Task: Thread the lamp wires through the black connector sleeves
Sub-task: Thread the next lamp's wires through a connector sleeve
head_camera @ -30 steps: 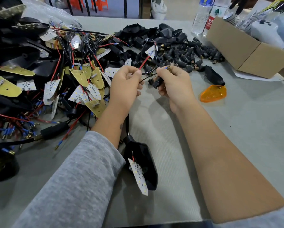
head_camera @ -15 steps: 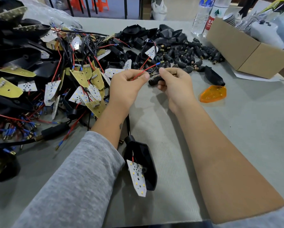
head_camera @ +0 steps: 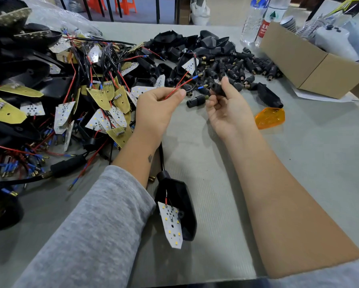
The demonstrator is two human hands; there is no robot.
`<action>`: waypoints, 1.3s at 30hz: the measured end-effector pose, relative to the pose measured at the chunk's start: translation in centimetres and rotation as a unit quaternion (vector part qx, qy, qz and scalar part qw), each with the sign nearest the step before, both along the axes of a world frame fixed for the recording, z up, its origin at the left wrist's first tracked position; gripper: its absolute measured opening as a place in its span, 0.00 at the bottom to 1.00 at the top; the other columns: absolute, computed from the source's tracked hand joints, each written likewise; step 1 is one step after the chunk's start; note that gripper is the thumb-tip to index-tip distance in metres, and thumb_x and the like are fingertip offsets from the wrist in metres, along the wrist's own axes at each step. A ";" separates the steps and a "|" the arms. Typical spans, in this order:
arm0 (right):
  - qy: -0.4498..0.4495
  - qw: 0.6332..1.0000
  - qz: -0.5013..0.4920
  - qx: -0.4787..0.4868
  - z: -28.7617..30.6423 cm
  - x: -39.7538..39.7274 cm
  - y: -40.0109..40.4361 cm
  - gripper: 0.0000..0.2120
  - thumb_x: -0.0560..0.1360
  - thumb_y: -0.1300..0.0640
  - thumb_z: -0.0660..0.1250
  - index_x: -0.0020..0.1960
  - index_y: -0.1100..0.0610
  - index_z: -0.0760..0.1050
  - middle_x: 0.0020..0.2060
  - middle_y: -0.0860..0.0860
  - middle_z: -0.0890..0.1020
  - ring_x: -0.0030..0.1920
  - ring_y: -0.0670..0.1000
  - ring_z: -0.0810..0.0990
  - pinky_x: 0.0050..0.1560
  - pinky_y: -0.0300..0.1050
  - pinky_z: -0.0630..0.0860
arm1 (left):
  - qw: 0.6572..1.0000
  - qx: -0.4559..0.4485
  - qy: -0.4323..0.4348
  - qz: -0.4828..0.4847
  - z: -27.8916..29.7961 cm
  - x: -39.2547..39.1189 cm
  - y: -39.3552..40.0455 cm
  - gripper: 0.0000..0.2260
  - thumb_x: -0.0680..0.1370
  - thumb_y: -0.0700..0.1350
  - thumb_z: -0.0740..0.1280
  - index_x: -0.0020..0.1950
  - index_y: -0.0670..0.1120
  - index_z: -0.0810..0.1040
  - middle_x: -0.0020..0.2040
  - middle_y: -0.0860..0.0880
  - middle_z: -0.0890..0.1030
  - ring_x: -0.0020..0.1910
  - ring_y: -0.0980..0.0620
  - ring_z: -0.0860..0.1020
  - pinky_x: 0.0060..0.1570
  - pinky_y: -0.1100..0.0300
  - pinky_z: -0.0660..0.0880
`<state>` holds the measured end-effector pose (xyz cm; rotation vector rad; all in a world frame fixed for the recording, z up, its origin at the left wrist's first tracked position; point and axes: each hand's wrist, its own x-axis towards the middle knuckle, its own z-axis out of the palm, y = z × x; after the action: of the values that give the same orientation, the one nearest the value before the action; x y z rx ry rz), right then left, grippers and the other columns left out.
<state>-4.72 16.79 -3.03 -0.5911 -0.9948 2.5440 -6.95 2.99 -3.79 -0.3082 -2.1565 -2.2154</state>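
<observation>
My left hand (head_camera: 155, 109) pinches a red and a black lamp wire (head_camera: 181, 85) with blue-tipped ends that point toward my right hand. These wires run down under my left wrist to a black lamp housing (head_camera: 179, 206) with a white LED board (head_camera: 171, 223) lying on the table between my forearms. My right hand (head_camera: 228, 109) holds a black connector sleeve (head_camera: 217, 89) between thumb and fingers, just right of the wire tips. A second black sleeve (head_camera: 195, 101) with a brass end lies on the table between my hands.
A heap of wired LED boards and black housings (head_camera: 70, 96) fills the left side. Loose black sleeves and housings (head_camera: 232, 65) lie at the back. An orange lens (head_camera: 270, 117) lies at right, before a cardboard box (head_camera: 311, 65) and water bottles (head_camera: 257, 19).
My hands have drawn apart. The wire ends now stand free beyond my left fingertips, and my right hand has turned palm-up with one sleeve while another lies on the table.
</observation>
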 end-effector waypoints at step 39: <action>0.034 0.996 0.009 0.085 -0.1 0.0 -0.1 0.04 0.79 0.59 0.65 0.47 0.51 0.74 0.40 0.53 0.75 0.30 0.48 0.74 0.31 0.38 0.75 | 1.000 -0.019 0.006 0.005 0.0 -0.2 -0.1 0.03 0.76 0.46 0.72 0.42 0.48 0.84 0.39 0.46 0.77 0.39 0.53 0.73 0.44 0.59 0.72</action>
<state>-4.70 16.68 -3.12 -0.4472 -1.1830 2.4441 -7.11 2.93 -3.83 -0.3092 -2.1907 -2.1639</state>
